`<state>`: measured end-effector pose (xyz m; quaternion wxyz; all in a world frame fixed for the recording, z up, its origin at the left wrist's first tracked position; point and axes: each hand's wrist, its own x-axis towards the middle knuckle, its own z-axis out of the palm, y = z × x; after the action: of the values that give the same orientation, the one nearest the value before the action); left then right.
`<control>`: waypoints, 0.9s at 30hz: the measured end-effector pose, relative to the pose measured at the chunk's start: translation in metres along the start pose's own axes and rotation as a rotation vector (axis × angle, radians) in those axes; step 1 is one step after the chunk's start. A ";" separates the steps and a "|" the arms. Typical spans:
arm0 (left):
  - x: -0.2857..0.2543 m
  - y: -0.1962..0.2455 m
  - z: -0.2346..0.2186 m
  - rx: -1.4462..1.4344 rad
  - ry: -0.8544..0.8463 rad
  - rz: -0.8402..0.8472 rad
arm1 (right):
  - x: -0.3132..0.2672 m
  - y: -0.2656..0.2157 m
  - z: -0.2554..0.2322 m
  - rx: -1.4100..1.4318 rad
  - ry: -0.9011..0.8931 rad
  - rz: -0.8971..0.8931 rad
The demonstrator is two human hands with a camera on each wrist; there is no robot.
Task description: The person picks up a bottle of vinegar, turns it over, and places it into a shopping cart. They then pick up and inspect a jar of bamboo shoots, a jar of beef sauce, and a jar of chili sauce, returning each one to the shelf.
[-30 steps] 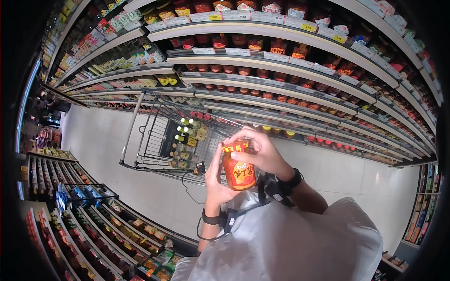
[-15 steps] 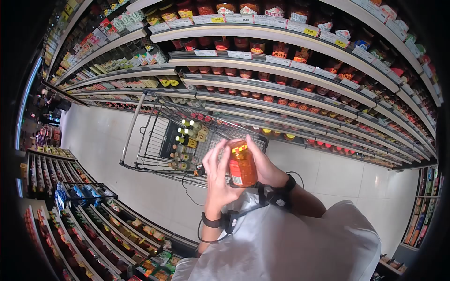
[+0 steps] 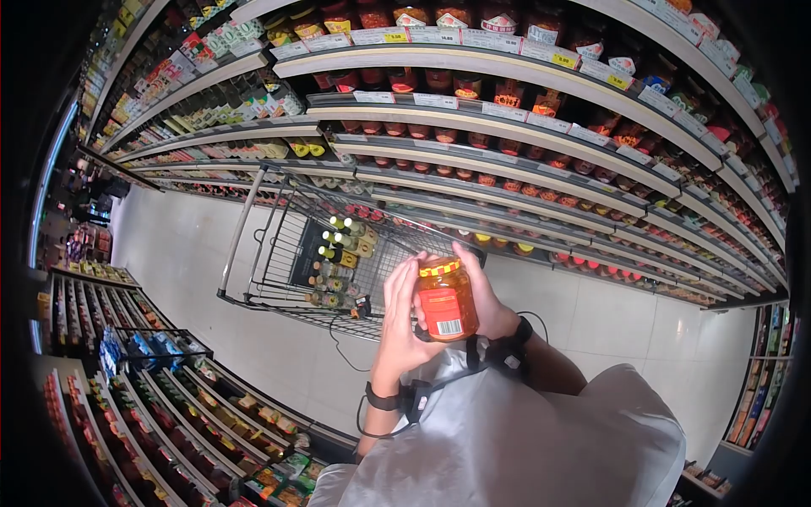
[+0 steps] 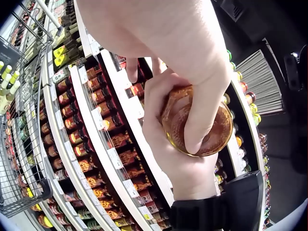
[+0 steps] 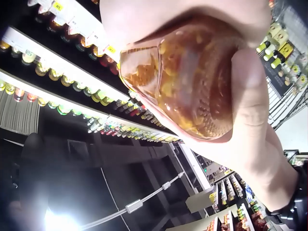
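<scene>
A glass jar (image 3: 448,308) of reddish-brown sauce is held between both hands in front of the chest. Its yellow-and-red lid is uppermost, and a red label with a barcode faces the head camera. My left hand (image 3: 399,313) grips the jar's left side, its thumb lying across the glass base (image 4: 217,137) in the left wrist view. On the other side my right hand (image 3: 486,302) holds the jar, fingers wrapped behind it. Through the glass (image 5: 192,82) in the right wrist view, bits of sauce show, with the left thumb (image 5: 249,86) over the base.
A metal shopping cart (image 3: 253,279) stands just ahead, several bottles (image 3: 338,262) lying in it. Long shelves (image 3: 507,127) of jars run across the far side. More shelving (image 3: 152,422) lies at lower left. Pale tiled floor (image 3: 583,321) extends right. A thin cable (image 3: 342,351) hangs near the cart.
The jar has turned from its front label, through its side, to the barcode label. My right hand has shifted from over the lid to the jar's right side.
</scene>
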<state>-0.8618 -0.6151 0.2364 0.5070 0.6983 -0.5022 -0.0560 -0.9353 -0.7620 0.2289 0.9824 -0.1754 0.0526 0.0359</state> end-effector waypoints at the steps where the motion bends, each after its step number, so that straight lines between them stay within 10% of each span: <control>1: 0.001 0.001 0.000 0.006 -0.006 0.001 | 0.000 0.000 -0.001 0.012 0.009 0.005; 6: 0.006 0.004 -0.001 0.054 -0.016 0.013 | -0.003 -0.002 -0.007 -0.045 -0.056 -0.079; 9: 0.004 0.007 0.000 0.075 -0.021 -0.020 | 0.002 0.005 -0.012 -0.859 0.268 -0.412; 13: 0.001 0.005 0.002 0.073 0.048 0.005 | -0.010 -0.008 0.008 -1.087 0.285 -0.424; 27: -0.006 -0.001 -0.004 -0.297 0.054 -0.141 | -0.029 -0.026 0.027 -1.056 0.352 -0.326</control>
<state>-0.8615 -0.6083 0.2349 0.6127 0.6505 -0.4243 -0.1462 -0.9588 -0.7785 0.2668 0.7310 -0.6511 0.1626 -0.1240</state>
